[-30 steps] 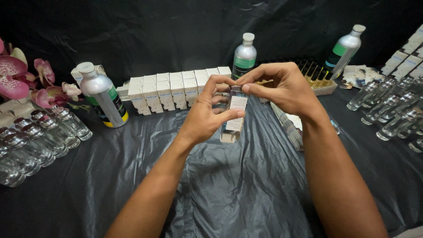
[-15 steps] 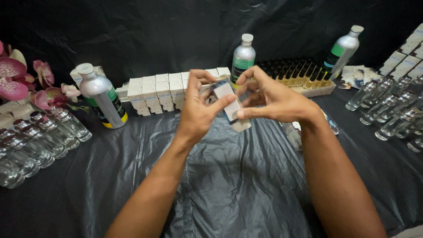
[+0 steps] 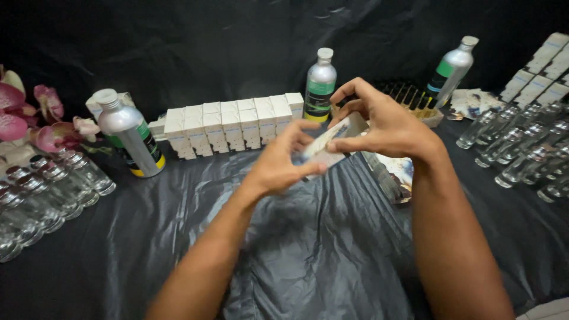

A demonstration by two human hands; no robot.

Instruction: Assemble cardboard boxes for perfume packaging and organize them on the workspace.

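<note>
Nearest in, black plastic sheeting (image 3: 308, 261) spread across the table, creased and shiny. Just above it, both forearms reaching in. Left hand (image 3: 278, 166) curled, thumb and fingers pinched on the near end of a small white carton (image 3: 323, 148). Right hand (image 3: 385, 127) gripping the far end with thumb and forefinger, other fingers fanned loose above. Carton held up off the sheeting, tilted, mid-scene, a touch blurred; whether flaps are shut or open, cannot tell.

On progress: looks like one box mid-assembly or mid-packing, with plenty left. Flat printed blanks (image 3: 394, 175) lying just right of the hands, seemingly unfolded. Clear glass vials (image 3: 53, 189) crowding the near left, more glass vials (image 3: 521, 151) at right, apparently unboxed.

Farther back, a row of finished white boxes (image 3: 234, 127) standing upright side by side, suggesting a fair batch done. Silver bottle (image 3: 127, 133) at left, another silver bottle (image 3: 320, 86) behind the hands, a third silver bottle (image 3: 453, 71) far right beside a tray of dark slots (image 3: 415, 98). Pink orchid blooms (image 3: 24, 115) at far left. More white boxes (image 3: 542, 71) stacked far right.
</note>
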